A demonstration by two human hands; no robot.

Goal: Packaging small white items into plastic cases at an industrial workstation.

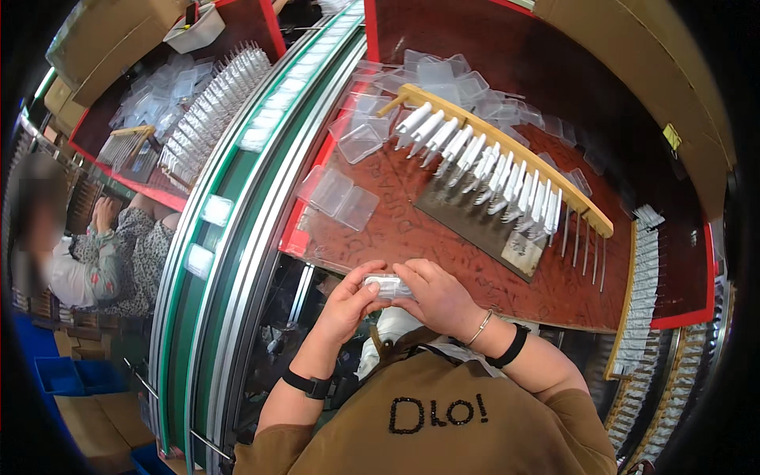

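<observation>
Close to my body, just off the near edge of the red bench, I hold a small clear plastic box (388, 286) with something white inside. My left hand (351, 299) grips its left end, thumb on top. The right end is in my right hand (434, 294), fingers bent over it. Beyond my hands a wooden rack (507, 150) lies slantwise on the bench, with white pieces (475, 170) hanging on its metal rods. Several rods at its right end are bare. Empty clear boxes (348, 198) lie with lids spread, left of the rack.
A green conveyor (226, 261) carries white-filled boxes on my left. Past it sits another person (99, 253) beside a second bench. More clear boxes (443, 75) are heaped behind the rack. Another loaded rack (637, 293) stands at the right edge. Cardboard (665, 79) rises at the back right.
</observation>
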